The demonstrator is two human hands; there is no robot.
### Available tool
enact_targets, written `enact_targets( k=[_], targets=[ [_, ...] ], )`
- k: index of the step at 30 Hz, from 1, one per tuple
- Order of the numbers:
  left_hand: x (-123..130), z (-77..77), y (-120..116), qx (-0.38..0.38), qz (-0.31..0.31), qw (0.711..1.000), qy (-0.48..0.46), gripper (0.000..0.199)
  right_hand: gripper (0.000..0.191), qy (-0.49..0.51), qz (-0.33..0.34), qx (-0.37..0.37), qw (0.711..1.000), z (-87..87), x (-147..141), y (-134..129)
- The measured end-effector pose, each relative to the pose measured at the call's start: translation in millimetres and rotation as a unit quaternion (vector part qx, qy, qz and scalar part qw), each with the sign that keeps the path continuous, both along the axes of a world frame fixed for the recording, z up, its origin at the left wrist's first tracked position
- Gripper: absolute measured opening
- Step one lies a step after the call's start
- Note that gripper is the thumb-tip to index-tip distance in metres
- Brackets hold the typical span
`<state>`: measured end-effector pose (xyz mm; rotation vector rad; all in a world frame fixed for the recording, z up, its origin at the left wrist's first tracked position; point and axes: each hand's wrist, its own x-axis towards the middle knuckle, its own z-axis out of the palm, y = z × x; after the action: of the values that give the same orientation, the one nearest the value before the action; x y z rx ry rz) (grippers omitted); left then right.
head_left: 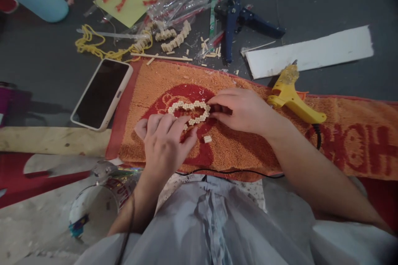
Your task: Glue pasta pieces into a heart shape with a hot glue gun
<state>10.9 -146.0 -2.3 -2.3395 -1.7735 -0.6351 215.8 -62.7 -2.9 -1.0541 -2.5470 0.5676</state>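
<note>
A pale looped band (199,104) lies lengthwise between two hands on an orange towel (242,149), its right end pinched by the right hand (245,109); the left hand (163,143) covers its near-left side, grip hidden.

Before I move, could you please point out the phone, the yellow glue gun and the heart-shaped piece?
Phone (101,93): head view, on its dark screen.
Yellow glue gun (285,88): head view, on its body.
Heart-shaped piece (197,105): head view, on its upper edge.
</note>
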Motion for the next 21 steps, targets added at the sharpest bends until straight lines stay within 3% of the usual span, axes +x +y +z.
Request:
enact_targets(
  k=[21],
  targets=[
    [20.1, -5.3, 18.1, 0.011, -0.054, 0.998, -0.028, 0.014, 0.017, 0.018, 0.003, 0.034, 0.999, -5.9, 1.0, 1.3]
  ],
)
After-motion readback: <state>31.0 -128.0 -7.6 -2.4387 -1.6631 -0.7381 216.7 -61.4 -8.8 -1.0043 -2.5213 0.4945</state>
